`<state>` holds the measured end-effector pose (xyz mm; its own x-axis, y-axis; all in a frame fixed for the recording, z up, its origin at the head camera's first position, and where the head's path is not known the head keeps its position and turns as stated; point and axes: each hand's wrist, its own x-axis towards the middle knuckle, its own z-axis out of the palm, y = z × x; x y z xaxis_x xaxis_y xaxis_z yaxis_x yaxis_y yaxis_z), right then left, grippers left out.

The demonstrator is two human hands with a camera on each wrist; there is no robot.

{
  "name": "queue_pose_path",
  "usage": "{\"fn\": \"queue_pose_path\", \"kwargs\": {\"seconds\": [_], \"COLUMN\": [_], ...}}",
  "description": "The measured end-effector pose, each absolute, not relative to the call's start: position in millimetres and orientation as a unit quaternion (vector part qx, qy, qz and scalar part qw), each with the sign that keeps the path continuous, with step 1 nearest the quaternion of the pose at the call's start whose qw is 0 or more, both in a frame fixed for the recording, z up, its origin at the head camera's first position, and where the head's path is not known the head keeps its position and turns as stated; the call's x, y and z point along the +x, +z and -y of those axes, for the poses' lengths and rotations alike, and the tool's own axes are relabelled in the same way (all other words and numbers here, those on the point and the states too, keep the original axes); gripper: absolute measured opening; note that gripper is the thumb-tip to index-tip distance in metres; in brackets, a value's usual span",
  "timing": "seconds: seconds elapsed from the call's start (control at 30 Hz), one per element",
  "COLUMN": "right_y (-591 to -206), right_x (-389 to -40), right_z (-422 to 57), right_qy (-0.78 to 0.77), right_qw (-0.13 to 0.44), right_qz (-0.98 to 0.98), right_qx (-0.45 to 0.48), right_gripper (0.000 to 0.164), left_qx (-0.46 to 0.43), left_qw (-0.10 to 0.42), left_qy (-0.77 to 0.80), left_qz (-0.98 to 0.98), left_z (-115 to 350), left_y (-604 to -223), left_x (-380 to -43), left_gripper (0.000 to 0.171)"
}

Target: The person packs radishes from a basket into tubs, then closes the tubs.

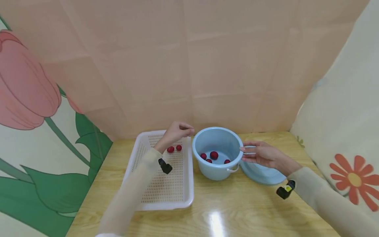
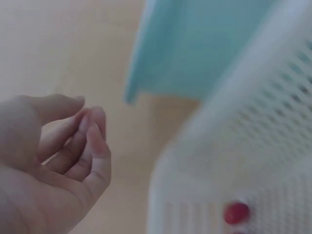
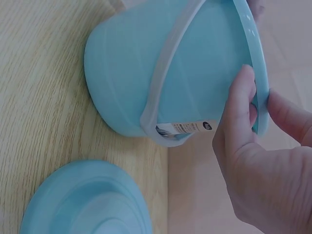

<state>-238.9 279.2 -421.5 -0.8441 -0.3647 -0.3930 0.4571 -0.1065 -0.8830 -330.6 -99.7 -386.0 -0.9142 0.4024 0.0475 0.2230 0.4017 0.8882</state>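
My left hand (image 1: 176, 133) hovers over the far right edge of the white slotted basket (image 1: 189, 184), near the bucket's left rim. Its fingers are loosely curled, and nothing shows between them in the left wrist view. Two small round red things (image 1: 170, 149) lie in the basket. A light blue bucket (image 1: 215, 171) stands upright to its right, with several similar dark red round things (image 1: 214, 155) on its bottom. My right hand (image 1: 263, 154) pinches the bucket's right rim, thumb on one side and fingers on the other. What kind the red things are I cannot tell.
A round light blue lid (image 1: 263, 174) lies on the wooden table (image 1: 237, 210), right of the bucket and partly under my right hand. The bucket's pale handle (image 3: 163, 73) hangs down its side. A beige paper wall (image 1: 189, 65) stands close behind the basket and bucket.
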Motion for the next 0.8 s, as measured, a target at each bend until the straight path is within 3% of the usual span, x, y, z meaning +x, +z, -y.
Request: {"fn": "queue_pose_path", "kwargs": {"seconds": [0.37,0.8], "right_y": [-416,-416], "right_x": [-235,-230], "right_z": [-281,-282], "right_qy": [-0.741,-0.750], "right_qw": [0.283,0.275], "right_qz": [-0.607,-0.600], "right_qx": [0.039,0.045], "right_gripper": [0.054,0.048], "left_qx": [0.139,0.096], "left_qw": [0.050,0.030], "left_qy": [0.481,0.481], "left_qz": [-0.864,-0.871], "left_z": [154,178], "left_y": [-436,-481], "left_x": [-334,-338], "left_gripper": [0.027,0.022]}}
